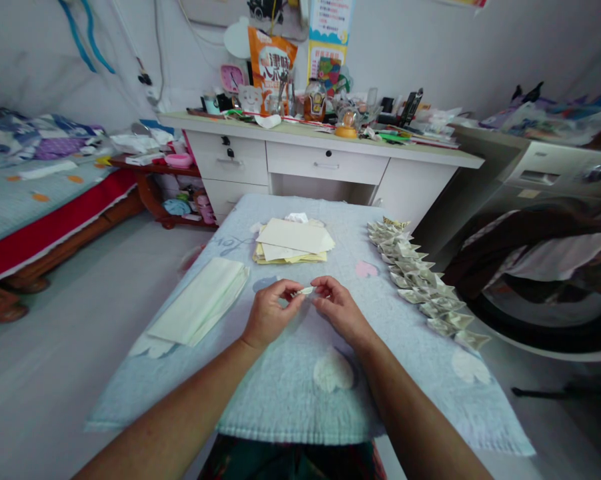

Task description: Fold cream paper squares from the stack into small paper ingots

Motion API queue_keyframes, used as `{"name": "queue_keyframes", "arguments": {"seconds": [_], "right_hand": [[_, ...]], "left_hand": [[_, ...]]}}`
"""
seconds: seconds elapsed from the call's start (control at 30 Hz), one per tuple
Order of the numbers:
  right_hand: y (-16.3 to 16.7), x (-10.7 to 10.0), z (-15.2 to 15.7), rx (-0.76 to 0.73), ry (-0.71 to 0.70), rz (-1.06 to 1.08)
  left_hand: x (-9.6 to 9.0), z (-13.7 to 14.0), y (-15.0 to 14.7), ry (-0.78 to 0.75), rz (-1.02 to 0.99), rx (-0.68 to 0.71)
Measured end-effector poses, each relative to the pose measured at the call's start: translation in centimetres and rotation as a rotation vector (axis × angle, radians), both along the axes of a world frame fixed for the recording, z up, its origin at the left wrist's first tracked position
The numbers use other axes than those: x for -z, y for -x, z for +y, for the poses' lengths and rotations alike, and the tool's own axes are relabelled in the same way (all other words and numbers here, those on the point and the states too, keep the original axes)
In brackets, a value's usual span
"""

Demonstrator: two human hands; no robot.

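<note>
Over the middle of the cloth-covered table, my left hand (274, 312) pinches a small folded piece of pale paper (306, 291) between thumb and fingers. My right hand (341, 308) is closed in a loose pinch at the paper's right end, its fingertips partly hiding that end. Beyond both hands lies a stack of cream and yellowish paper sheets (295, 239). Left of my left hand is a folded pale green-white paper bundle (203, 300). Pointed folded paper pieces (420, 277) stand in long rows along the table's right side.
The table's light blue cloth (285, 400) hangs over its near edge. Behind stands a white desk (325, 163) crowded with a jar, a clock and an orange snack bag. A front-loading washing machine (545, 200) is at right, a bed (45, 193) at left.
</note>
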State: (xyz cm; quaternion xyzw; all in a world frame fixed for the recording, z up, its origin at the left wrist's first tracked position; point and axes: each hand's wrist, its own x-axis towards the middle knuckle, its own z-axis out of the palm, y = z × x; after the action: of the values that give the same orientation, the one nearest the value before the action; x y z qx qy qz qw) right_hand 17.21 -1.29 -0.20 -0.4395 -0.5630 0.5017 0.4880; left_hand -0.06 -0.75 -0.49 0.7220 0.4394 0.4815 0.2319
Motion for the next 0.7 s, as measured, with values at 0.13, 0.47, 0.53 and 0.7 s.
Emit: {"name": "queue_keyframes", "arguments": {"seconds": [0.13, 0.47, 0.53, 0.7], "right_hand": [[0.25, -0.14, -0.11, -0.05, -0.051, -0.001], [0.33, 0.16, -0.03, -0.049, -0.101, 0.007], [0.32, 0.26, -0.03, -0.047, -0.1, 0.005], [0.36, 0.41, -0.04, -0.054, -0.09, 0.019]], "left_hand": [[0.18, 0.18, 0.04, 0.165, -0.148, 0.071], [0.45, 0.44, -0.02, 0.296, -0.264, 0.154], [0.4, 0.42, -0.02, 0.308, -0.272, 0.158], [0.24, 0.29, -0.05, 0.343, -0.297, 0.184]]}}
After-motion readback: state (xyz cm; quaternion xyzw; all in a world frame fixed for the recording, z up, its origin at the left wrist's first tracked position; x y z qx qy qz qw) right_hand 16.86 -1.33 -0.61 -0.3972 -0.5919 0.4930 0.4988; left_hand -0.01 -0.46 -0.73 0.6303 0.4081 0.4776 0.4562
